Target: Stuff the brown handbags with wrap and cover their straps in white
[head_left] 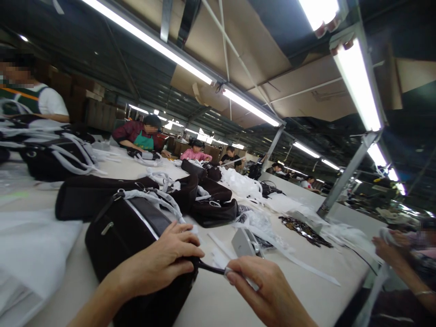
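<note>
A black handbag [122, 236] with a zip and a small metal pull lies on the table in front of me. My left hand [166, 254] is closed over its near right end, fingers curled beside the root of a thin black strap [211, 268]. White wrapping covers another handle [156, 197] along the bag's top. To the right, my right hand [259, 284] pinches the strap's far part, where a strip of white wrapping shows between thumb and fingers. The strap stretches taut between both hands. My left fingertips are partly hidden against the bag.
More black bags [211, 204] lie behind, and others [61, 154] are stacked at left. White sheets [30, 259] cover the left side. A grey tape dispenser [243, 243], white strips [303, 263] and metal pieces [304, 229] lie at right. A co-worker's hands [391, 245] are at far right.
</note>
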Action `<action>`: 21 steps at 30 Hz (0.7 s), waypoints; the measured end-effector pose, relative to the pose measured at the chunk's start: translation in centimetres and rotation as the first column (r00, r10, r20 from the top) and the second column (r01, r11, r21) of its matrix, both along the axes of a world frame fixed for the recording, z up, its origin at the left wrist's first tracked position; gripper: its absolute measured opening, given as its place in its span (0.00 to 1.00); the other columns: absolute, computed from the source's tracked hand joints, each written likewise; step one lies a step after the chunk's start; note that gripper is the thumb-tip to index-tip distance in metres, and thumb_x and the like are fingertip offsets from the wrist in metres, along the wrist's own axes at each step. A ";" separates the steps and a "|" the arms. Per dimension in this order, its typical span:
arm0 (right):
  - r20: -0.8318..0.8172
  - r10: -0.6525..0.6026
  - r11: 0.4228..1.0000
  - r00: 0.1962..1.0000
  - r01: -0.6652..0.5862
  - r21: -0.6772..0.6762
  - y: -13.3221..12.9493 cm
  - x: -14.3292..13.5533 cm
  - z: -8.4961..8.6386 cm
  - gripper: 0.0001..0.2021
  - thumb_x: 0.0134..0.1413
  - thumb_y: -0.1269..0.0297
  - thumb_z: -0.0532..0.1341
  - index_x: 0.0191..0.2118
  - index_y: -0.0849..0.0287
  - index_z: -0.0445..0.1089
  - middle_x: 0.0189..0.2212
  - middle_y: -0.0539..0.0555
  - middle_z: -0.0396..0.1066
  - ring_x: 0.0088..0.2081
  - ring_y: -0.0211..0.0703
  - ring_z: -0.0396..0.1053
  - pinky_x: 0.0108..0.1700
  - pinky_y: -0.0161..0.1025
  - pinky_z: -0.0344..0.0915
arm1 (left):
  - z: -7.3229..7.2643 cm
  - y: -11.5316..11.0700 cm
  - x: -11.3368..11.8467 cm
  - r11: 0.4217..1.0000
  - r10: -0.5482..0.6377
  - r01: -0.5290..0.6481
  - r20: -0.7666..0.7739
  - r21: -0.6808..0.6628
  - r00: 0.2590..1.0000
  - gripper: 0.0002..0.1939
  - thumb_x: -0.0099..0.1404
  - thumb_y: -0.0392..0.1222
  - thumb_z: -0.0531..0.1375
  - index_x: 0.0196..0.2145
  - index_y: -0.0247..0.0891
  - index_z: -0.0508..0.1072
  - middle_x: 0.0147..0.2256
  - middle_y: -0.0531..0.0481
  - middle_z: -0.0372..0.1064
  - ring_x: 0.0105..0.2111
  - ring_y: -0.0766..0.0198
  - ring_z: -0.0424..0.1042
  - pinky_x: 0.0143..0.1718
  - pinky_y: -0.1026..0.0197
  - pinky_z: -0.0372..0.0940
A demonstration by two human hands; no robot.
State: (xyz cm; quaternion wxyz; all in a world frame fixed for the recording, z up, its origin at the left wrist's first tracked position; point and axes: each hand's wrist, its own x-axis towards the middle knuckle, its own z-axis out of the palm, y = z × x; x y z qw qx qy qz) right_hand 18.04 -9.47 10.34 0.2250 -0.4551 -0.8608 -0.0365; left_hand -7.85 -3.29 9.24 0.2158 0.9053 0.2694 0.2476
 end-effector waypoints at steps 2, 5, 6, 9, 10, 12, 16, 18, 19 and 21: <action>0.023 -0.028 0.998 0.999 0.029 -0.058 0.0 0.0 0.2 0.12 0.67 0.61 0.55 0.35 0.56 0.73 0.27 0.50 0.76 0.29 0.40 0.73 0.32 0.35 0.60 | -0.3 0.3 0.1 1.000 -0.012 0.014 0.063 -0.026 0.998 0.17 0.63 0.27 0.60 0.45 0.45 0.77 0.50 0.51 0.71 0.60 0.55 0.58 0.67 0.47 0.46; 0.060 -0.054 0.993 0.997 0.059 -0.098 0.1 -0.1 0.4 0.12 0.67 0.60 0.56 0.36 0.56 0.74 0.29 0.50 0.77 0.31 0.41 0.74 0.33 0.36 0.59 | -0.7 0.4 0.7 0.998 -0.017 0.023 0.114 -0.051 0.993 0.15 0.63 0.26 0.60 0.43 0.42 0.75 0.48 0.49 0.70 0.59 0.57 0.58 0.67 0.51 0.49; 0.078 -0.062 0.992 0.995 0.069 -0.101 0.1 -0.1 0.5 0.12 0.67 0.60 0.56 0.36 0.56 0.75 0.29 0.50 0.78 0.31 0.41 0.75 0.33 0.36 0.59 | -0.8 0.5 0.9 0.998 -0.022 0.028 0.124 -0.050 0.992 0.14 0.63 0.26 0.60 0.42 0.42 0.75 0.47 0.50 0.70 0.59 0.57 0.58 0.66 0.51 0.49; 0.150 -0.088 0.990 0.985 0.103 -0.095 0.3 -0.6 0.8 0.11 0.66 0.61 0.57 0.37 0.55 0.76 0.30 0.51 0.78 0.31 0.43 0.75 0.33 0.37 0.58 | -1.1 0.6 1.2 0.998 -0.033 0.040 0.158 -0.042 0.987 0.14 0.62 0.25 0.59 0.40 0.41 0.74 0.47 0.50 0.70 0.58 0.58 0.59 0.66 0.52 0.51; 0.180 -0.096 0.989 0.979 0.114 -0.091 0.3 -0.9 0.9 0.10 0.66 0.61 0.57 0.38 0.55 0.76 0.30 0.51 0.79 0.32 0.44 0.76 0.33 0.38 0.58 | -1.1 0.6 1.3 0.998 -0.032 0.039 0.164 -0.043 0.986 0.14 0.62 0.25 0.59 0.41 0.41 0.73 0.47 0.49 0.69 0.58 0.58 0.59 0.65 0.52 0.52; 0.249 -0.117 0.987 0.961 0.141 -0.080 0.2 -1.4 1.1 0.09 0.65 0.63 0.58 0.39 0.55 0.76 0.31 0.52 0.79 0.34 0.46 0.76 0.34 0.38 0.58 | -1.2 0.6 1.3 0.999 -0.026 0.034 0.167 -0.042 0.986 0.15 0.62 0.25 0.59 0.43 0.40 0.73 0.48 0.48 0.69 0.58 0.58 0.59 0.64 0.53 0.53; 0.352 -0.127 0.972 0.927 0.188 -0.143 -0.3 -1.8 1.3 0.08 0.64 0.66 0.58 0.41 0.55 0.76 0.32 0.52 0.80 0.36 0.49 0.78 0.34 0.39 0.59 | -1.1 0.1 1.3 1.000 0.018 -0.016 0.150 -0.017 0.988 0.15 0.64 0.26 0.58 0.44 0.40 0.75 0.47 0.47 0.69 0.56 0.56 0.61 0.62 0.53 0.56; 0.330 -0.133 0.955 0.935 0.210 -0.210 -0.5 -1.5 1.3 0.08 0.62 0.66 0.61 0.44 0.54 0.76 0.35 0.52 0.80 0.38 0.50 0.78 0.36 0.39 0.61 | -0.9 -0.2 1.5 0.999 0.041 -0.041 0.141 -0.005 0.989 0.14 0.64 0.26 0.58 0.43 0.39 0.76 0.47 0.47 0.69 0.55 0.56 0.61 0.61 0.53 0.57; 0.301 -0.148 0.944 0.942 0.225 -0.240 -0.5 -1.4 1.3 0.10 0.60 0.66 0.63 0.47 0.53 0.75 0.37 0.52 0.81 0.40 0.50 0.78 0.38 0.38 0.62 | -0.9 -0.4 1.6 0.999 0.048 -0.049 0.142 0.000 0.989 0.14 0.64 0.25 0.57 0.42 0.39 0.76 0.46 0.47 0.69 0.55 0.56 0.61 0.61 0.53 0.58; 0.241 -0.200 0.919 0.950 0.267 -0.291 -0.5 -1.3 1.3 0.16 0.58 0.66 0.65 0.52 0.53 0.72 0.39 0.52 0.81 0.43 0.51 0.77 0.40 0.38 0.63 | -0.9 -0.5 1.8 0.998 0.057 -0.059 0.151 0.008 0.987 0.15 0.63 0.25 0.57 0.42 0.39 0.77 0.46 0.47 0.69 0.54 0.55 0.61 0.61 0.52 0.57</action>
